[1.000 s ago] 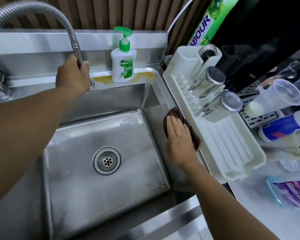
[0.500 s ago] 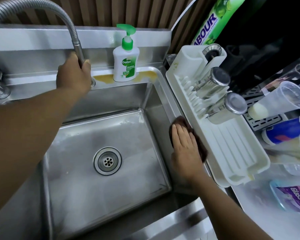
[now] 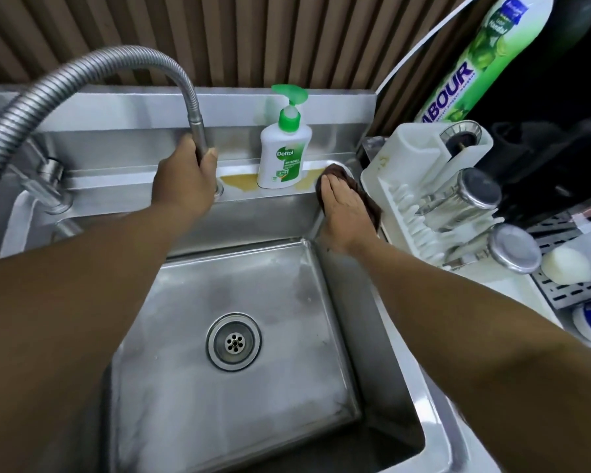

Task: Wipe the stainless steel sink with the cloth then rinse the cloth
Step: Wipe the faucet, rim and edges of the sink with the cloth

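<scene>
At the back right corner of the sink (image 3: 253, 220), the flat right hand (image 3: 343, 213) has newly brought the cloth (image 3: 335, 170), wipe unfinished; left hand (image 3: 185, 179) grips hose (image 3: 195, 114).

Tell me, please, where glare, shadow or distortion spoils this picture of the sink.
Head view: wide-angle distortion fans the wall slats and bows the sink edges; soft glare whitens its floor; its near right corner falls into deep shadow.

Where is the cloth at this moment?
In the head view, the cloth lies on the back right corner of the sink, under the flat right hand, between the soap bottle and the white rack.
</scene>
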